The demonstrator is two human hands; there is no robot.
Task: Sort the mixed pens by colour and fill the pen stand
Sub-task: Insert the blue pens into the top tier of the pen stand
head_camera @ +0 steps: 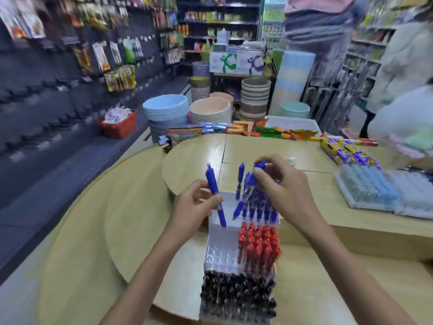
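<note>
Hands [194, 207] [285, 191] pinch blue pens [212, 181] over clear tiered stand [221, 254].

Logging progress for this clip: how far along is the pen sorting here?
Done: black pens fill the nearest tier of the pen stand; red pens and blue pens occupy the right side of the middle and far tiers. In hand: the left hand holds a blue pen tip-down over the far tier, the right hand pinches standing blue pens' tops. Left: empty holes on the left of both tiers.
</note>
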